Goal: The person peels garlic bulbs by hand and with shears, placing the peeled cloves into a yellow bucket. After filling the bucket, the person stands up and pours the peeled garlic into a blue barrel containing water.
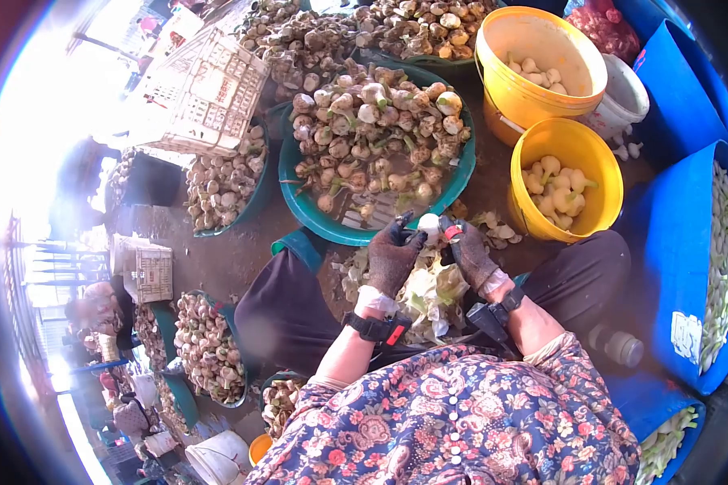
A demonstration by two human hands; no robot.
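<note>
A peeled white garlic bulb [429, 225] sits between my two hands, over the near rim of a green tub [295, 200]. My left hand [392, 260], in a dark, dirty glove, has its fingers closed on the bulb's left side. My right hand [471, 254], gloved too, is closed against the right side, with a red band or piece [453, 232] at its fingertips. Whatever else the right fingers hold is hidden. Below my hands, a heap of pale peelings [433, 295] lies between my legs. Unpeeled garlic bulbs [372, 137] and murky water fill the tub.
On the right, a yellow bucket [519, 202] holds peeled bulbs, with another yellow bucket [497, 89] behind it. Blue crates [663, 267] line the right side. Several tubs of unpeeled garlic [209, 347] and a white crate [198, 89] are on the left. A bottle [619, 346] lies by my right leg.
</note>
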